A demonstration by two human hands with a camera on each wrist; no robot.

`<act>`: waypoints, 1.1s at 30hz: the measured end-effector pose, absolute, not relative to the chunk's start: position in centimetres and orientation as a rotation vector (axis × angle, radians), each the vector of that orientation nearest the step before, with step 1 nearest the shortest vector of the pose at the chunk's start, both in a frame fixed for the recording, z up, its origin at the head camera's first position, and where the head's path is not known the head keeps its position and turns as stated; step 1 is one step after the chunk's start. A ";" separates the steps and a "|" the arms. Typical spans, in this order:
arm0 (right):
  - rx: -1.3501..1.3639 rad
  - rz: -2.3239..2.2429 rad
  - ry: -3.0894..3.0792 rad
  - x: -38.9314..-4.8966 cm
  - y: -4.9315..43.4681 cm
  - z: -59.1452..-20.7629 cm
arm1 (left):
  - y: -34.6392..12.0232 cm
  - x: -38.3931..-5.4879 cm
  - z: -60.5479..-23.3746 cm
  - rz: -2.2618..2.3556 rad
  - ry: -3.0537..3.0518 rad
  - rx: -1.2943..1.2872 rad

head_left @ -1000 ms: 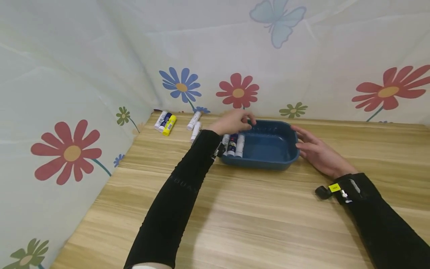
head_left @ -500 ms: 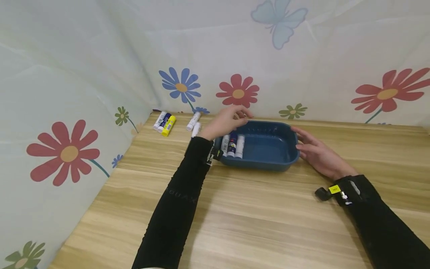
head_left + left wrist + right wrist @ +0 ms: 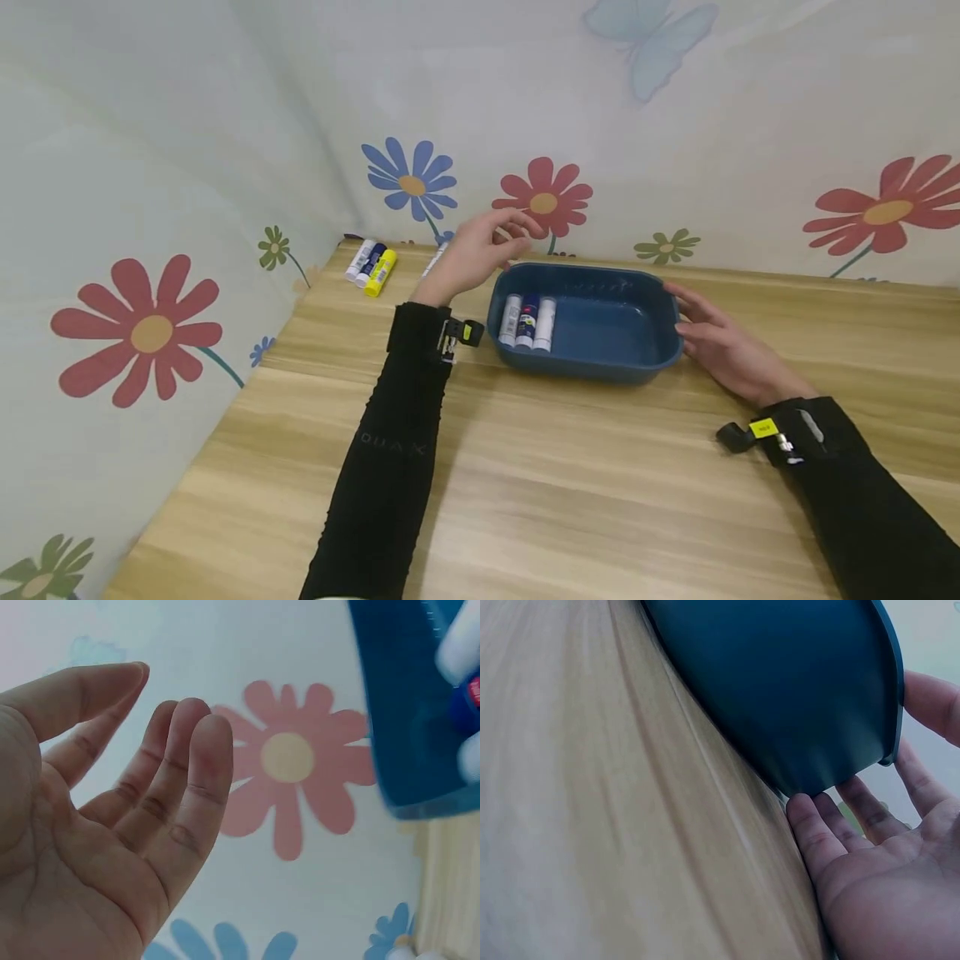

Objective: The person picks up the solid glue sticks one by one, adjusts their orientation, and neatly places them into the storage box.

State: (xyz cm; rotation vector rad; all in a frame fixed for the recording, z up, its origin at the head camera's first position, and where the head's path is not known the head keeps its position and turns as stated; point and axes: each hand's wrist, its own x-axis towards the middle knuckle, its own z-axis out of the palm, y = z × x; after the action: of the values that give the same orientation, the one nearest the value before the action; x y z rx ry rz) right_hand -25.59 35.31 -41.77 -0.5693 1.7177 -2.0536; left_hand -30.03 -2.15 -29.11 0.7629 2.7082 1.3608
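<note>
My left hand (image 3: 474, 257) is raised just left of the blue plastic basin (image 3: 592, 367), its fingers loosely bent and nothing between them. The left wrist view shows the same empty left hand (image 3: 142, 795), palm facing the camera. Inside the basin's left end lie three glue sticks side by side: a white one (image 3: 511, 320), a dark blue one (image 3: 527, 322) and another white one (image 3: 545, 324). At the basin's right end, my right hand (image 3: 731, 350) rests its fingers against the outer wall. In the right wrist view, extended fingertips (image 3: 804, 806) touch that wall, low near the table.
On the table (image 3: 315, 433) at the back left lie a white glue stick (image 3: 361, 259), a dark blue one (image 3: 371, 266) and a yellow one (image 3: 381, 273). Another white tube (image 3: 434, 258) is partly hidden behind my left hand. A flower-printed curtain (image 3: 465, 92) stands behind the table.
My left hand has moved left, from over the basin to beside it, uncovering the glue sticks inside. The right hand keeps its place at the basin's end. The head view has shifted slightly.
</note>
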 end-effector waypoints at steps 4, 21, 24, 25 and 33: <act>-0.594 -2.094 1.662 -25.8 35.3 -42.0 | -3.5 -30.0 -28.6 1.410 2.718 0.757; -0.520 -2.025 1.763 -25.4 35.2 -41.3 | -7.3 -31.0 -30.3 1.044 2.900 0.174; -0.516 -2.022 1.764 -25.4 35.2 -41.3 | -7.4 -31.2 -30.8 0.988 2.903 0.121; -0.518 -2.023 1.762 -25.4 35.2 -41.3 | -7.5 -31.2 -30.9 0.980 2.898 0.115; -0.535 -2.041 1.739 -25.5 35.1 -41.4 | -7.9 -32.2 -32.9 0.887 2.922 0.103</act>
State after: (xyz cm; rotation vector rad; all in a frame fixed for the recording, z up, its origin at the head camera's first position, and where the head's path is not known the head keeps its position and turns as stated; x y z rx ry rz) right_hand -25.50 35.10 -41.39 -0.5353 1.7388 -2.0413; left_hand -32.17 -7.94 -32.86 0.1027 2.9225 0.8867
